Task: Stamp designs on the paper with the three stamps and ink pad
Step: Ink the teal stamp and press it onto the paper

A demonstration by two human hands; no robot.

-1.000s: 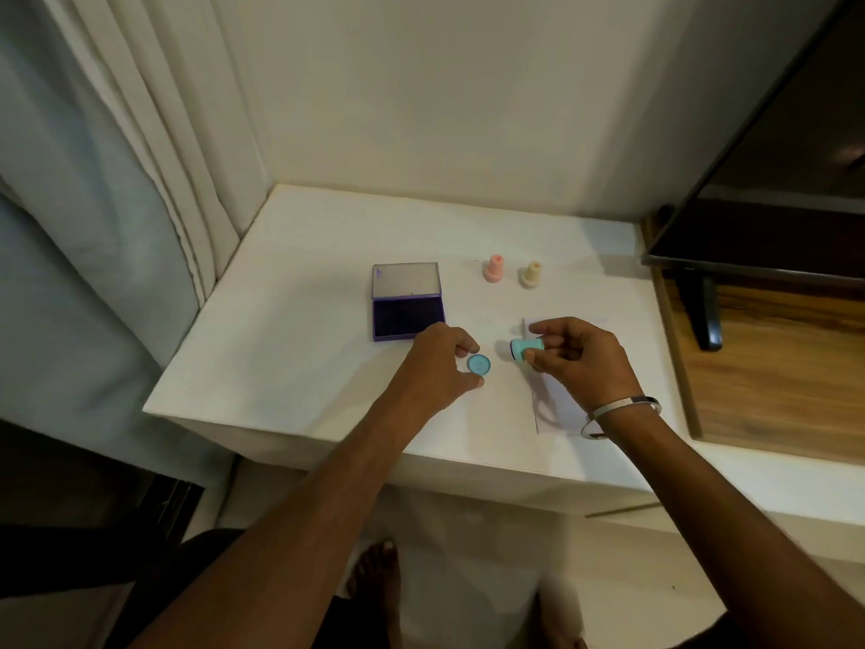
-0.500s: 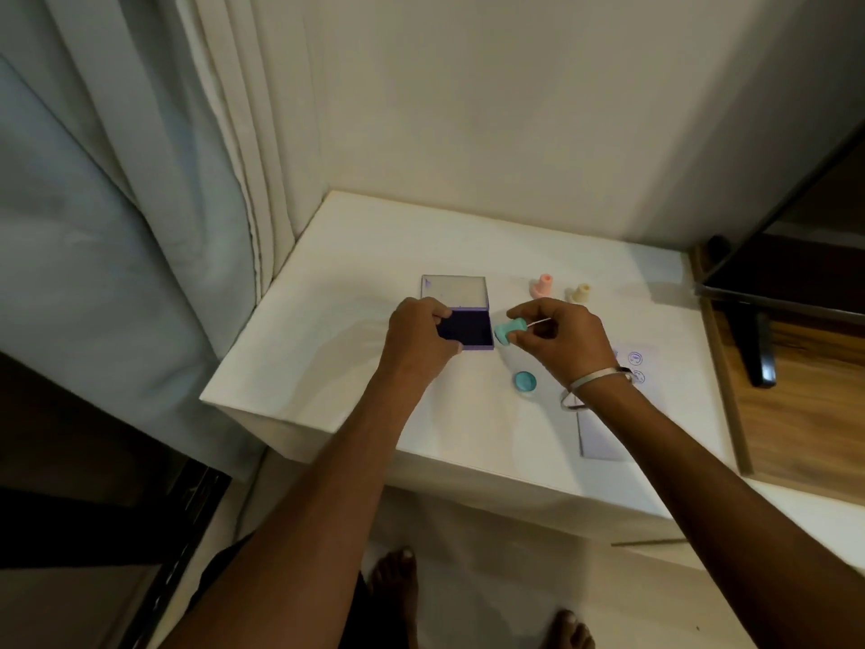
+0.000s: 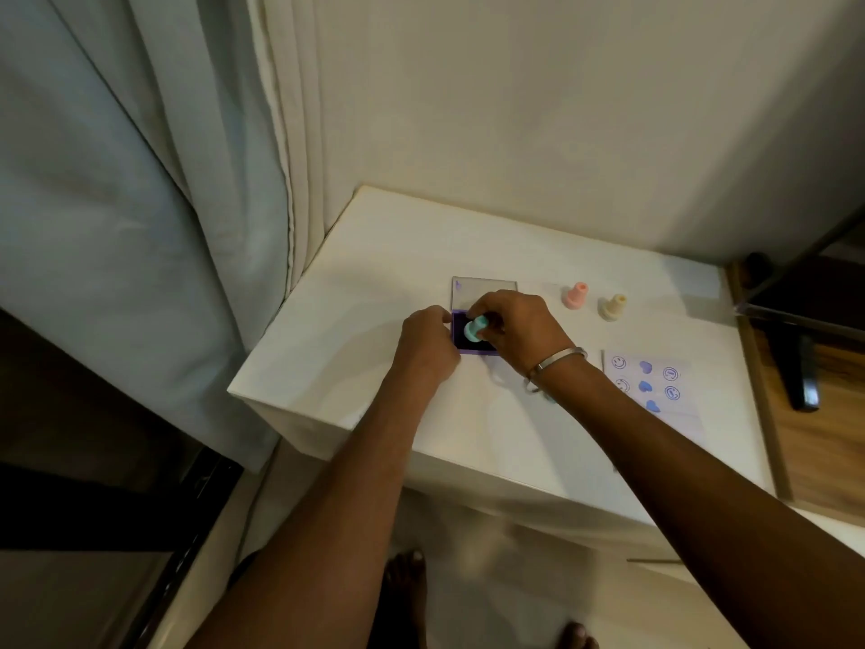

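Note:
My right hand (image 3: 517, 332) grips a teal stamp (image 3: 475, 329) and holds it tilted over the dark pad of the open purple ink pad (image 3: 482, 352), whose clear lid (image 3: 482, 289) lies flat behind it. My left hand (image 3: 428, 341) rests on the ink pad's left edge, steadying it. A pink stamp (image 3: 575, 296) and a cream stamp (image 3: 613, 307) stand upright behind my right hand. The paper (image 3: 650, 391), printed with blue smileys and hearts, lies to the right of my right wrist. The teal cap is hidden under my right forearm.
The white table (image 3: 374, 283) ends in a front edge close to my left forearm. Curtains (image 3: 140, 180) hang at the left. A dark screen with a black stand (image 3: 802, 377) sits on a wooden surface at the right.
My right hand carried the teal stamp from beside the ink pad to over its dark pad. My left hand stayed on the pad's left edge. The camera view shifted left.

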